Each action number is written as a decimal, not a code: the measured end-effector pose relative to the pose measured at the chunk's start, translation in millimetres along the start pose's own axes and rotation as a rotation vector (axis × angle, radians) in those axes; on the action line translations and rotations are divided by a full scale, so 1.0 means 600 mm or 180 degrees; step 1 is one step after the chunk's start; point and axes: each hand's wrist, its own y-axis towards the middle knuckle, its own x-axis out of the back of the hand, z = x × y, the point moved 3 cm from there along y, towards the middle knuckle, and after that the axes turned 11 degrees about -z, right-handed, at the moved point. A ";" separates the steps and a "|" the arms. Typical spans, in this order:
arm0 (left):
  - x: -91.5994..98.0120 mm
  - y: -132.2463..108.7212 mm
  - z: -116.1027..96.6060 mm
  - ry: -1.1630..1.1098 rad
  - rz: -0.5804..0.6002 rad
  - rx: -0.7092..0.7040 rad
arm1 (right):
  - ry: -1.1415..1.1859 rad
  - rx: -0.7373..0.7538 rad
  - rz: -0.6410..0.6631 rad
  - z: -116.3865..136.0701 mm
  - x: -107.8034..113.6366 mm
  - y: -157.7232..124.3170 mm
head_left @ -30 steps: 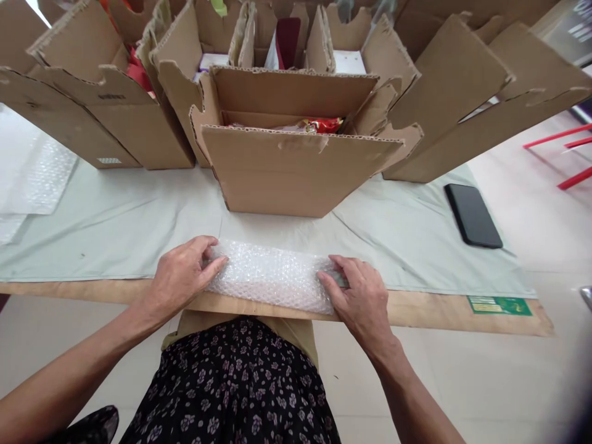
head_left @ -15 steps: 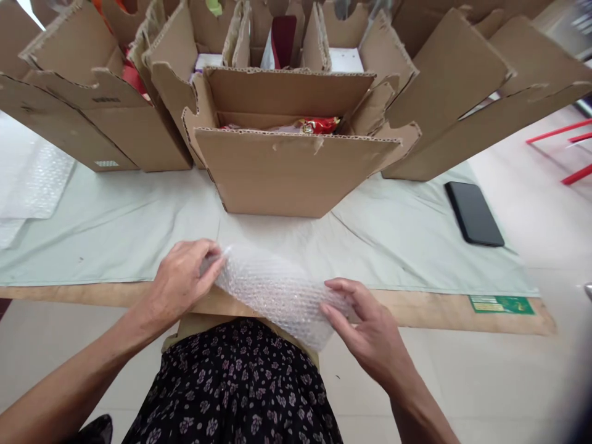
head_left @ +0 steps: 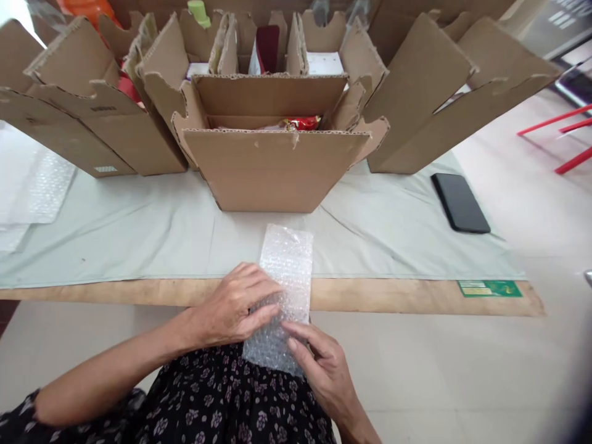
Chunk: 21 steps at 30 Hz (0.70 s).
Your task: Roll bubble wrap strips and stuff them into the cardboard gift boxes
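A strip of clear bubble wrap (head_left: 289,265) lies lengthwise away from me. Its far end rests on the cloth, and its near end hangs over the table edge above my lap. My left hand (head_left: 247,302) grips the strip's left side, fingers over the top and thumb lower down. On the lower right, my right hand (head_left: 319,357) has thumb and forefinger closed at the wrap, close to the left thumb. Just beyond the strip stands an open cardboard box (head_left: 277,169) with a shiny red packet (head_left: 303,123) inside.
More cardboard boxes (head_left: 411,117) with goods line the back. A black phone (head_left: 460,203) lies on the pale green cloth (head_left: 383,240) at right. Bubble wrap sheets (head_left: 37,185) lie at far left. A green card (head_left: 490,288) is on the wooden edge.
The bubble wrap has turned from slanting across to pointing away from me. My hands have come closer together, the left moving right and the right moving left and nearer my body.
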 end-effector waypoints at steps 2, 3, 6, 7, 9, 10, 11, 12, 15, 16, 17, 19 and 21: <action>0.012 -0.030 0.004 -0.0477 0.0220 0.0382 | 0.0484 -0.0278 0.0292 0.006 0.004 0.009; 0.016 -0.038 0.008 -0.0714 0.0259 0.0518 | 0.0815 -0.0443 0.0324 0.008 0.005 0.014; 0.014 -0.047 0.019 -0.1132 0.0224 0.0925 | 0.1797 -0.0649 0.0256 0.012 0.002 0.033; 0.009 -0.047 0.022 -0.1080 0.0136 0.1074 | 0.1994 -0.0651 0.0260 0.013 -0.002 0.039; -0.002 -0.045 0.022 -0.0637 -0.0239 0.1219 | 0.2101 -0.0719 0.0284 0.014 -0.010 0.049; -0.007 -0.043 0.020 -0.0298 -0.0510 0.1152 | 0.2063 -0.0785 0.0280 0.013 -0.014 0.052; -0.010 -0.042 0.016 0.0049 -0.0775 0.1010 | 0.1994 -0.0856 0.0273 0.013 -0.017 0.054; -0.013 -0.040 0.012 0.0358 -0.0990 0.0837 | 0.1923 -0.0911 0.0244 0.013 -0.019 0.055; -0.021 -0.035 0.010 0.0856 -0.1160 0.0510 | 0.1742 -0.0900 0.0084 0.017 -0.022 0.052; -0.023 -0.033 0.013 0.0888 -0.1120 0.0504 | 0.1665 -0.0835 0.0030 0.020 -0.021 0.049; -0.024 -0.030 0.016 0.0898 -0.1078 0.0510 | 0.1570 -0.0729 -0.0001 0.024 -0.018 0.046; -0.025 -0.025 0.023 0.0924 -0.0967 0.0500 | 0.1233 -0.0373 -0.0030 0.033 -0.009 0.042; -0.026 -0.019 0.028 0.0980 -0.0799 0.0451 | 0.0497 0.0305 -0.0136 0.046 0.005 0.042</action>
